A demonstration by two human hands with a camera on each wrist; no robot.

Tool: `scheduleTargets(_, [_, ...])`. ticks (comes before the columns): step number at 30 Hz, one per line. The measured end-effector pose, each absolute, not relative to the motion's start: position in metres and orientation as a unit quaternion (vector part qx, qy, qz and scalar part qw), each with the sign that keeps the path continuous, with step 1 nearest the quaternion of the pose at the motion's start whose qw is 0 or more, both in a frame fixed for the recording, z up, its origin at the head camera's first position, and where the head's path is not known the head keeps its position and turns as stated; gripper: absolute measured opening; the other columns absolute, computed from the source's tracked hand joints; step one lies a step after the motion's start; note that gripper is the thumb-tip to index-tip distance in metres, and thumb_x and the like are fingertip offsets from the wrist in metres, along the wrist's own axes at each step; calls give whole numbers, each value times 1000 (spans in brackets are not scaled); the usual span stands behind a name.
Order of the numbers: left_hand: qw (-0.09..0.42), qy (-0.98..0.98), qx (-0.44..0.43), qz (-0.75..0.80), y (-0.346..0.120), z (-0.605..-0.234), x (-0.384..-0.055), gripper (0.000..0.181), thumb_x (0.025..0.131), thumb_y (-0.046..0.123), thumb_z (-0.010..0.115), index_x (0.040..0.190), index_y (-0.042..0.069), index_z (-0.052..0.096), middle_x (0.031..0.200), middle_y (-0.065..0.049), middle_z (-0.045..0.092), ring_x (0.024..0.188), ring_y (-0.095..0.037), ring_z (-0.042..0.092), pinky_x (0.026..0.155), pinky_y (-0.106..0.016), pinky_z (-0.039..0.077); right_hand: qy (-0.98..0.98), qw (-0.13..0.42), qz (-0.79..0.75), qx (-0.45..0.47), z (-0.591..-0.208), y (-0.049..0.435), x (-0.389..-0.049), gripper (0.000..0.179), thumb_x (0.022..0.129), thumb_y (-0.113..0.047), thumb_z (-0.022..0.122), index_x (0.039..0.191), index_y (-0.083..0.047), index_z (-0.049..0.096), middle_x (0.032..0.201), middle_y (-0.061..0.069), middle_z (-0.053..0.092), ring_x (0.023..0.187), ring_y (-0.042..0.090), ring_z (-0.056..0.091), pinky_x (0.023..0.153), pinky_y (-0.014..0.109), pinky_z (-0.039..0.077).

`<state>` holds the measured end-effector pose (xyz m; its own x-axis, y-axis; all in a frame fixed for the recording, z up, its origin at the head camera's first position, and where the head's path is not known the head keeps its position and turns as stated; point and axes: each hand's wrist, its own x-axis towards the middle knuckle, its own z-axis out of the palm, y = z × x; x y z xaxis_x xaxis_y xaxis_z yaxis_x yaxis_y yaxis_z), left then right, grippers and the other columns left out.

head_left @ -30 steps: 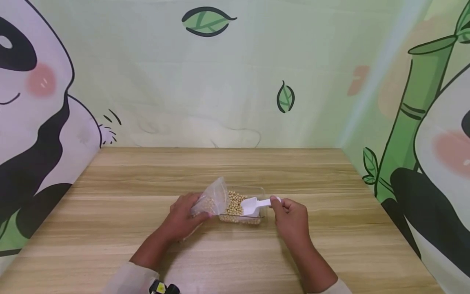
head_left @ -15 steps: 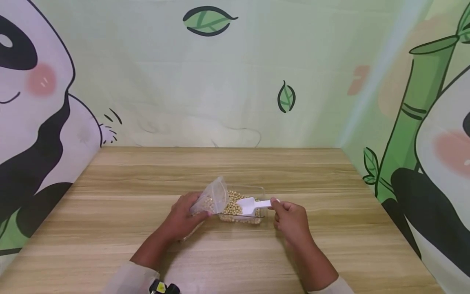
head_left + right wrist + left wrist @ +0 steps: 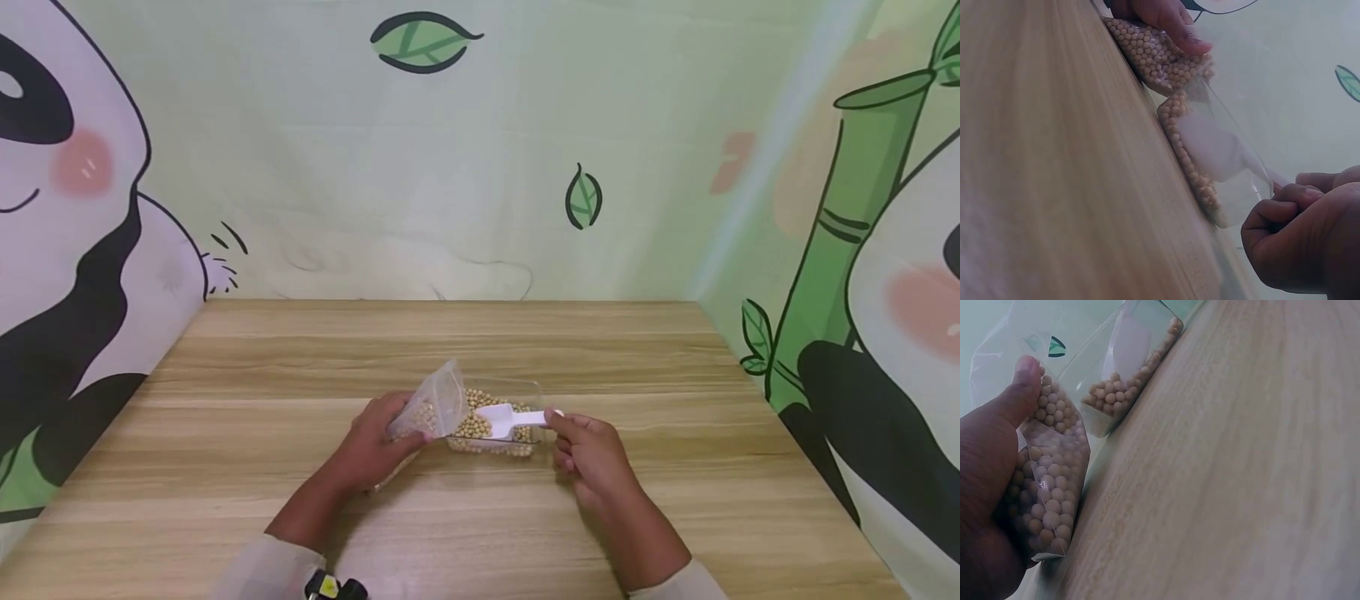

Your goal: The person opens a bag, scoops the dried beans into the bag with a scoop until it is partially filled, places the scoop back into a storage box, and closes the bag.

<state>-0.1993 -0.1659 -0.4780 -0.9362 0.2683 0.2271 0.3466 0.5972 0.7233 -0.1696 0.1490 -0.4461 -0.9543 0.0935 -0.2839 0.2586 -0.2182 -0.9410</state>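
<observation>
My left hand grips a clear plastic bag partly filled with small round beige balls that look like soybeans. The bag leans with its mouth up against the left end of a clear rectangular container. Similar beige balls cover the container's bottom. Between thumb and fingers, my right hand pinches the handle end of a white scoop. The scoop's blade lies inside the container among the balls, its handle reaching out over the right side. Through the container's wall the right wrist view shows the blade blurred.
Both hands work over a wood-grain table. Behind it stands a pale green wall printed with pandas, leaves and bamboo. A black device sits by the left sleeve at the lower edge.
My right hand has moved the scoop leftward through the balls, deeper into the container. The left hand and the bag have stayed almost where they were.
</observation>
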Motion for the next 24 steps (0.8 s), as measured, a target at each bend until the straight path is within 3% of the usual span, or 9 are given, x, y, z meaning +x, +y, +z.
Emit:
scheduleTargets(8, [63, -887, -187, -418, -166, -481, -200, 53, 96, 17, 81, 145, 8, 65, 134, -15, 71, 113, -24, 59, 95, -41, 46, 595, 87, -790, 114, -447, 149, -169, 27, 109, -14, 64, 87, -2, 73, 60, -8, 34, 50, 4, 32, 52, 22, 28])
scheduleTargets(18, [55, -884, -182, -427, -167, -483, -198, 54, 95, 16, 81, 146, 8, 65, 133, -13, 71, 111, -22, 58, 95, -39, 44, 559, 81, -816, 121, -449, 148, -169, 37, 112, -12, 57, 76, -10, 67, 57, -11, 32, 48, 3, 32, 54, 21, 26])
scheduleTargets(24, [68, -888, -186, -416, -165, -484, -196, 55, 95, 16, 81, 146, 7, 65, 135, -13, 71, 114, -25, 60, 96, -41, 46, 538, 77, -830, 124, -449, 151, -169, 41, 113, -13, 53, 72, -14, 54, 56, -11, 30, 48, 2, 31, 55, 20, 27])
